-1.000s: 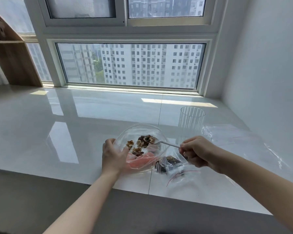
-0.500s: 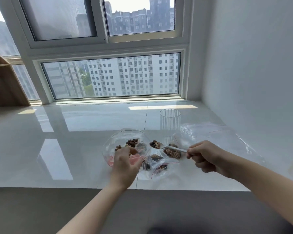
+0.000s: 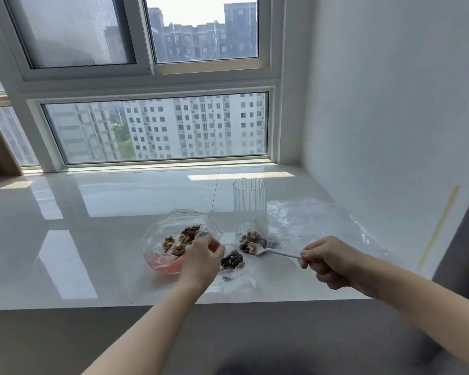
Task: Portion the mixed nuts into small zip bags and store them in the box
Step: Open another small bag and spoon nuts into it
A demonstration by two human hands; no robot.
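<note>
A clear round bowl (image 3: pixel 157 239) with a pink bottom holds mixed nuts (image 3: pixel 183 238) on the white counter. My left hand (image 3: pixel 201 259) sits at the bowl's right rim with its fingers curled; what they grip is hidden. My right hand (image 3: pixel 328 259) grips the handle of a white spoon (image 3: pixel 275 251), whose tip carries nuts beside a small zip bag (image 3: pixel 251 239) with nuts in it. Another small zip bag (image 3: pixel 232 261) of dark nuts lies between my hands.
A ribbed clear cup (image 3: pixel 249 196) stands behind the bags. Crumpled clear plastic bags (image 3: pixel 309 220) spread to the right, near the white wall. The counter's front edge (image 3: pixel 146 305) runs below my hands. The window is at the back.
The view has swung right and up. My left hand slid from the bowl's left side to its right rim. The spoon left the bowl and moved right to the zip bag.
</note>
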